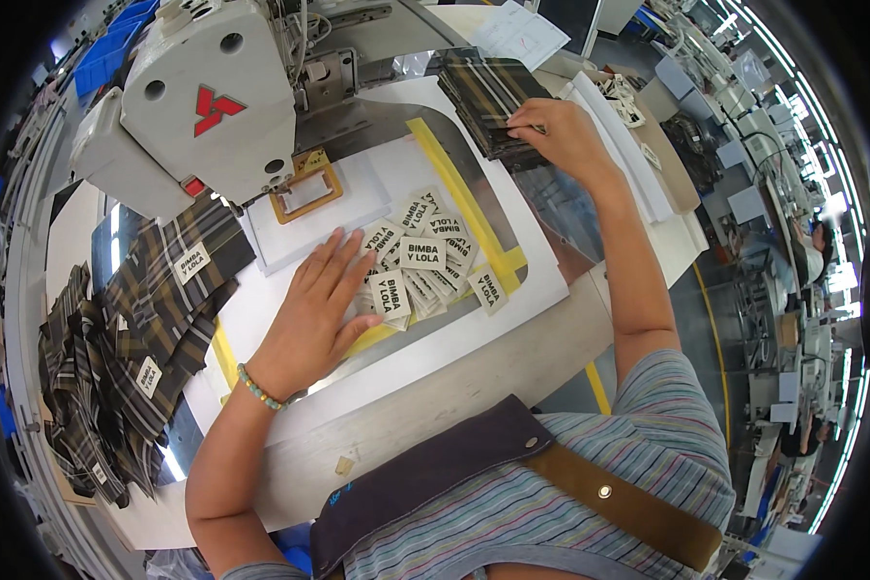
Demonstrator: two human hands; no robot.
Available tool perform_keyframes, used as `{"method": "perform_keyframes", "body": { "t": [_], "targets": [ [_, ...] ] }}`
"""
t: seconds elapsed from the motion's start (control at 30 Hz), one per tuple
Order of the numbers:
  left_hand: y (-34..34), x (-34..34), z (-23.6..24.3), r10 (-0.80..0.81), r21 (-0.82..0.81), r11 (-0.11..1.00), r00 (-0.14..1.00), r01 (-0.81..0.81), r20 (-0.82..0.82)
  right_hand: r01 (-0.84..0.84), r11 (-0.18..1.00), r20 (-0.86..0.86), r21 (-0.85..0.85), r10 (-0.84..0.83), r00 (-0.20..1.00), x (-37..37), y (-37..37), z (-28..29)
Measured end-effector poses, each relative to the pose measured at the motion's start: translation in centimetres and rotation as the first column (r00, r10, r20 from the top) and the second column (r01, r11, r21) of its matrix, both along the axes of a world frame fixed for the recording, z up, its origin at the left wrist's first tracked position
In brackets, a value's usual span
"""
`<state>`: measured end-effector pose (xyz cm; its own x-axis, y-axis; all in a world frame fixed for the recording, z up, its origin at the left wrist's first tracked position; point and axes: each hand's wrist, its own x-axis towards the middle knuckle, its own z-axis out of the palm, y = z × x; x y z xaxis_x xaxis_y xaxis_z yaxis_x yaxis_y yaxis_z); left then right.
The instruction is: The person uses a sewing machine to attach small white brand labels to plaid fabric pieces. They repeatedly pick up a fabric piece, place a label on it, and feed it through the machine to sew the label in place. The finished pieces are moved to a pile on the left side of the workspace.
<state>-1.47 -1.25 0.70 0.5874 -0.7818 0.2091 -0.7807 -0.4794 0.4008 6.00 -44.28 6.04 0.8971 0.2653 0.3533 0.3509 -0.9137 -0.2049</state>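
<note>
Many labels beside left hand; sewing machine behind.

free: white sheet front edge | blocked: sewing machine head rear-left, label pile centre

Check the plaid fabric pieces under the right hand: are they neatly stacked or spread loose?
Stacked. The plaid pieces sit in a squared pile with aligned edges, the right hand resting on top, fingers at the top piece's edge.
</note>
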Motion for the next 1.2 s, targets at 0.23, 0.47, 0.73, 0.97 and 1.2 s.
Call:
{"method": "perform_keyframes", "body": {
  "t": [0.23, 0.47, 0.73, 0.97, 1.2],
  "targets": [
    [-0.1, 0.0, 0.4, 0.028, -0.043, 0.999, 0.998, -0.026, 0.05, -0.006, 0.978, -0.156, 0.209, 0.04, 0.987, 1.0, -1.0, 1.2],
    [0.0, 0.2, 1.1, 0.083, -0.274, 0.961, 0.988, -0.044, 0.13, 0.143, 0.975, -0.004, 0.167, -0.145, 0.989, 1.9, 0.8, 3.3],
    [-2.3, 1.8, 2.2, 0.045, -0.203, 0.977, 0.886, 0.057, 0.461, -0.285, 0.944, 0.298, -0.166, 0.323, 0.898, 2.2, 10.4, -0.8],
    [-5.3, 6.5, 0.5, 0.182, -0.228, 0.971, 0.857, -0.078, 0.483, -0.425, 0.862, 0.271, -0.277, 0.494, 0.826, 0.2, 14.9, -4.2],
    [-5.0, 7.1, -0.6, 0.25, -0.31, 0.945, 0.84, -0.103, 0.482, -0.341, 0.915, 0.288, -0.217, 0.394, 0.873, -1.6, 11.6, -3.7]
  ]
}}
